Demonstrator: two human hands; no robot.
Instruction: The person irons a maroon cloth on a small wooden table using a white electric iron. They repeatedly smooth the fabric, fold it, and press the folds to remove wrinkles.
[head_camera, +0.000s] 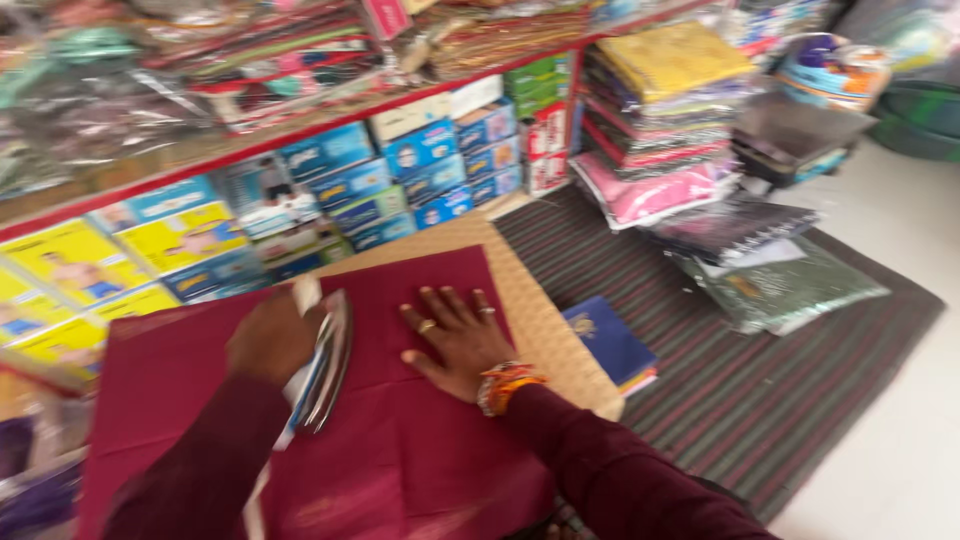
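The right hand (455, 338) is lying flat with fingers spread, pinning the maroon cloth (400, 440) smooth, while the left hand (272, 338), fingers closed, is gripping a clear-wrapped packet (322, 365) just above that cloth.

Floor: pale and smooth (900, 400), bare at right, daylit.
Rug: dark, striped in green and red (720, 390), spread across the floor.
Shelf: red-edged board (300, 135), running along the back, loaded with wrapped fabric above.
Under the shelf: rows of blue boxes (420, 175) and yellow boxes (120, 250), stacked tight.
Right of the boxes: tall stack of folded cloth (660, 110), yellow on top, pink at the base.
On the rug: packaged fabrics (780, 285), blue book (610, 345).
Light: soft, even, somewhat blurred.
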